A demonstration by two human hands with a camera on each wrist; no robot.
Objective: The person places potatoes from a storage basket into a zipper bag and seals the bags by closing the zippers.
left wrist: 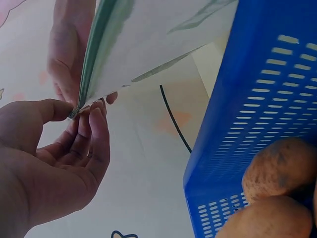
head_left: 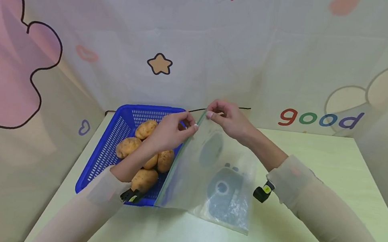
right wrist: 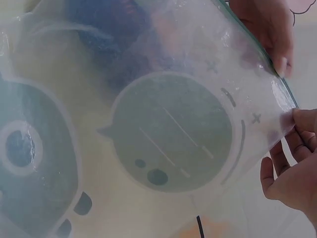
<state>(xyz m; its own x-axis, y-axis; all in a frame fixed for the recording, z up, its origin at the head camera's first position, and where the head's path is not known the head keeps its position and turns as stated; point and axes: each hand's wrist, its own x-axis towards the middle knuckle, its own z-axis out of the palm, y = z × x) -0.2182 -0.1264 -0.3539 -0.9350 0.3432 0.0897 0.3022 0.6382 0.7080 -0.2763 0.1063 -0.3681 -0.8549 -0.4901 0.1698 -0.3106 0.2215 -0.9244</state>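
Observation:
A translucent zip bag (head_left: 186, 184) with grey-blue printed shapes stands tilted at the middle of the table, its green zip edge facing left and partly overlapping the basket. My left hand (head_left: 172, 129) pinches that green edge between thumb and fingers, as the left wrist view also shows. Farther along, at the far upper corner, my right hand (head_left: 232, 120) pinches the bag between thumb and fingertips. In the right wrist view the bag's printed side (right wrist: 173, 131) fills most of the picture. The zip edge looks closed near the hands, but its lower part cannot be judged.
Left of the bag, a blue perforated basket (head_left: 102, 157) holds several potatoes (head_left: 128, 147), partly hidden by my left forearm. Behind the pale green table (head_left: 318, 176) hangs a printed cloth (head_left: 203, 45).

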